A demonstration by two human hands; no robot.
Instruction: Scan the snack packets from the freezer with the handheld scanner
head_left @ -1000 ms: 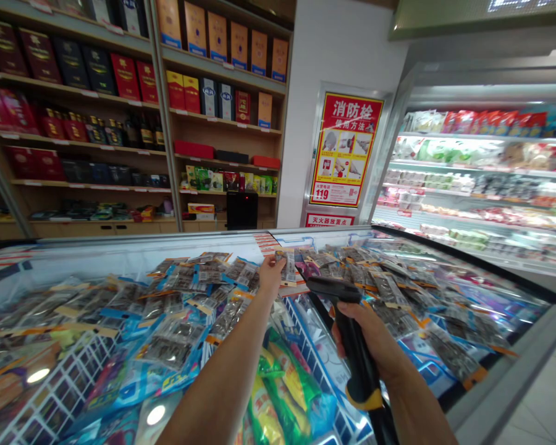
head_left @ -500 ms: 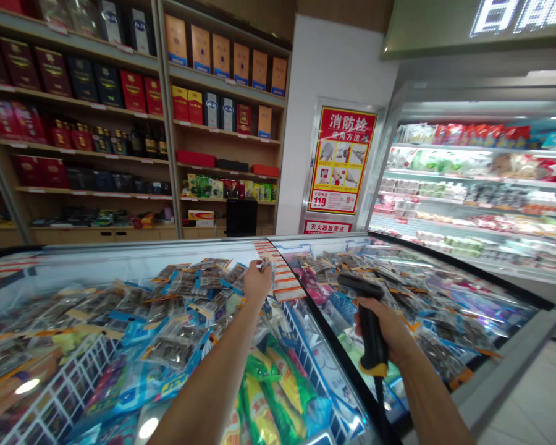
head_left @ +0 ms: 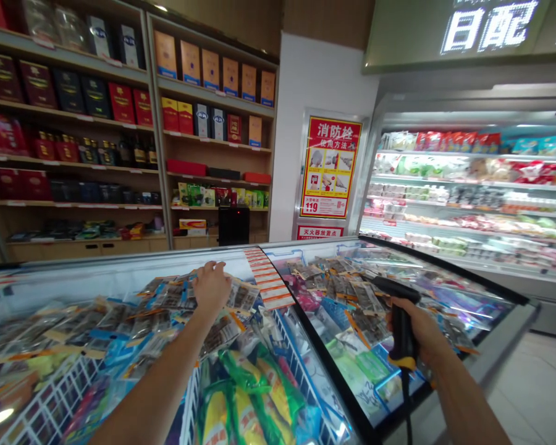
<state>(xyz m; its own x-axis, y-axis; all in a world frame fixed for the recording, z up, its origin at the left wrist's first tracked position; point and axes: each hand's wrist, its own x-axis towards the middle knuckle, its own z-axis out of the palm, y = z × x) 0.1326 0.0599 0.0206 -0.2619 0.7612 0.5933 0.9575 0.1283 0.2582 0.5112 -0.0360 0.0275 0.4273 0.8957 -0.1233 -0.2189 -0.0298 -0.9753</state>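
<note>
My right hand (head_left: 424,327) is wrapped round the grip of a black and yellow barcode scanner (head_left: 402,330), its head pointing left and its cable hanging down. Beneath the scanner, on the right glass lid, lie several small clear packets (head_left: 352,287) with dark contents. My left hand (head_left: 212,285) reaches out over the left freezer, close to a layer of similar packets (head_left: 169,293). Its fingers are loosely bent and slightly apart, and no held item shows; the fingertips are partly hidden by the hand. More packets (head_left: 243,296) lie just right of it.
A black frame bar (head_left: 319,346) and a strip of price labels (head_left: 269,278) divide the two freezers. White wire baskets (head_left: 50,402) and green-yellow corn packs (head_left: 245,395) show below. Shelves of boxes (head_left: 213,93) stand behind; a chilled display (head_left: 472,191) is at right.
My left hand has moved left from the label strip to over the packets, its fingers loosening. My right hand with the scanner has shifted right. The view has turned slightly right.
</note>
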